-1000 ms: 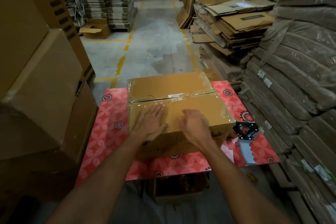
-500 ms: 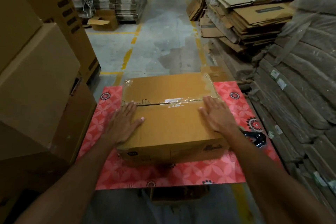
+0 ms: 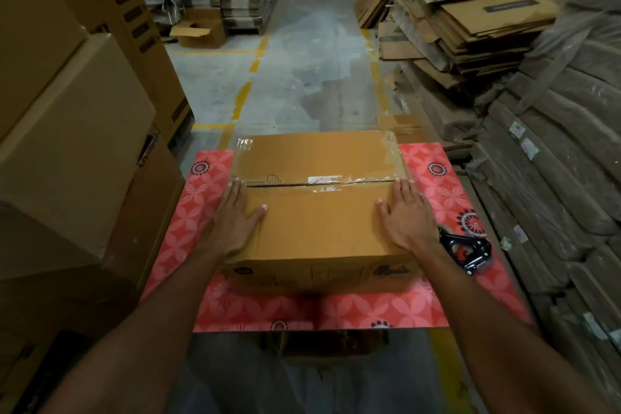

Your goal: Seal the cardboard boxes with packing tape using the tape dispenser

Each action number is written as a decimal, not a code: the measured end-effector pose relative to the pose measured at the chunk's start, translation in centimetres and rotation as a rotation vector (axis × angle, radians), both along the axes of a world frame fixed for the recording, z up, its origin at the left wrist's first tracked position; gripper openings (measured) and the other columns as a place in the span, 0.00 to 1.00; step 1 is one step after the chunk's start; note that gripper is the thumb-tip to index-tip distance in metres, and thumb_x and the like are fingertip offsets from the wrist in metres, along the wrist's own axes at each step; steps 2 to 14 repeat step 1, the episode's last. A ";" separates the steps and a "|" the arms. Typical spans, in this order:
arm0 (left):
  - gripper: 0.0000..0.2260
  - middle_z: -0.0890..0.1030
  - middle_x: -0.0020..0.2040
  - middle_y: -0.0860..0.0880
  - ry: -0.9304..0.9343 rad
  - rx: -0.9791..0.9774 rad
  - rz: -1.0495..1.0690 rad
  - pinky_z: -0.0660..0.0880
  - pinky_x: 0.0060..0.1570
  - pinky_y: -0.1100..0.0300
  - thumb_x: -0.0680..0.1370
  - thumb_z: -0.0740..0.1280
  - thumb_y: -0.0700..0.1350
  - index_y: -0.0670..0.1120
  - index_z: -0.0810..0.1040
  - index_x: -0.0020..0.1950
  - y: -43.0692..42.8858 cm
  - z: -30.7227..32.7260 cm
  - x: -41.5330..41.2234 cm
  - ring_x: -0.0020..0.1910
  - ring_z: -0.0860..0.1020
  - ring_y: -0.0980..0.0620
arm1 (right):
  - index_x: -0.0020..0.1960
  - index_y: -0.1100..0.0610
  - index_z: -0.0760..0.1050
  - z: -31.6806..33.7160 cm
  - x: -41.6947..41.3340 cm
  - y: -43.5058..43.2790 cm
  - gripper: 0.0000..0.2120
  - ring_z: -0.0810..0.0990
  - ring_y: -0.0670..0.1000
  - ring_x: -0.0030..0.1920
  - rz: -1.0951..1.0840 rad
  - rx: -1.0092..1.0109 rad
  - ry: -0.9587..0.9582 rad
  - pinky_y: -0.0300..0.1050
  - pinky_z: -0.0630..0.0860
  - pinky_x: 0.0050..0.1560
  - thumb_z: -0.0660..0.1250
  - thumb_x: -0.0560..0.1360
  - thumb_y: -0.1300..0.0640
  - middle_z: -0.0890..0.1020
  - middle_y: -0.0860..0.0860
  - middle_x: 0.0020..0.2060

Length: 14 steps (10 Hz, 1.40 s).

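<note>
Two bare forearms reach in from the near side to a cardboard box (image 3: pixel 319 232) on a red patterned table (image 3: pixel 353 312). The left hand (image 3: pixel 235 222) lies flat on the left edge of the box's top and the right hand (image 3: pixel 408 222) lies flat on its right edge. On both, the fingers are straight and close together, pointing away from the person, with the thumbs spread inward across the top. They press the cardboard and grasp nothing. The left fingers (image 3: pixel 237 193) end at the left end of the box's centre seam and the right fingers (image 3: pixel 401 193) at its right end, so the seam runs between the fingertips. Clear packing tape (image 3: pixel 353 180) shines along it, most plainly over the middle and right. More tape glints on the box's far corners. The tape dispenser (image 3: pixel 470 254) lies on the table to the right of the box, just beside the right wrist, partly hidden by the forearm and touched by neither hand. Red tabletop shows to the left, right and near side of the box, and the box's far edge sits close to the table's far edge. Stacked cartons (image 3: pixel 74 131) rise just left of the box, and wrapped bundles (image 3: pixel 554 161) crowd its right. Beyond the box a concrete aisle (image 3: pixel 302 60) with yellow lines runs away between them. Flattened cardboard (image 3: pixel 477 27) is piled to the far right, and a small open carton (image 3: pixel 198 32) stands to the far left.
</note>
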<state>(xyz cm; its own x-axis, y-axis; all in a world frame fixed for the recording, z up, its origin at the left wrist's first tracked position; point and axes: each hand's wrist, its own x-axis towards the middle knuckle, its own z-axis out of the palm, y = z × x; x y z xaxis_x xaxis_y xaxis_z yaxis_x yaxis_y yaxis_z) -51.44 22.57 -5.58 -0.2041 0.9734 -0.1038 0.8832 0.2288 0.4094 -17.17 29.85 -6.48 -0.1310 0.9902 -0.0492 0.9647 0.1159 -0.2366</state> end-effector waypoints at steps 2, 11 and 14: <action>0.38 0.40 0.83 0.52 0.036 -0.044 0.000 0.46 0.79 0.46 0.82 0.52 0.66 0.48 0.41 0.83 0.5 0.5 -0.4 0.82 0.41 0.53 | 0.82 0.61 0.41 0.9 -0.2 0.7 0.34 0.43 0.56 0.82 0.007 -0.075 -0.016 0.55 0.44 0.80 0.43 0.84 0.41 0.45 0.57 0.82; 0.38 0.40 0.83 0.52 0.036 -0.044 0.000 0.46 0.79 0.46 0.82 0.52 0.66 0.48 0.41 0.83 0.5 0.5 -0.4 0.82 0.41 0.53 | 0.82 0.61 0.41 0.9 -0.2 0.7 0.34 0.43 0.56 0.82 0.007 -0.075 -0.016 0.55 0.44 0.80 0.43 0.84 0.41 0.45 0.57 0.82; 0.38 0.40 0.83 0.52 0.036 -0.044 0.000 0.46 0.79 0.46 0.82 0.52 0.66 0.48 0.41 0.83 0.5 0.5 -0.4 0.82 0.41 0.53 | 0.82 0.61 0.41 0.9 -0.2 0.7 0.34 0.43 0.56 0.82 0.007 -0.075 -0.016 0.55 0.44 0.80 0.43 0.84 0.41 0.45 0.57 0.82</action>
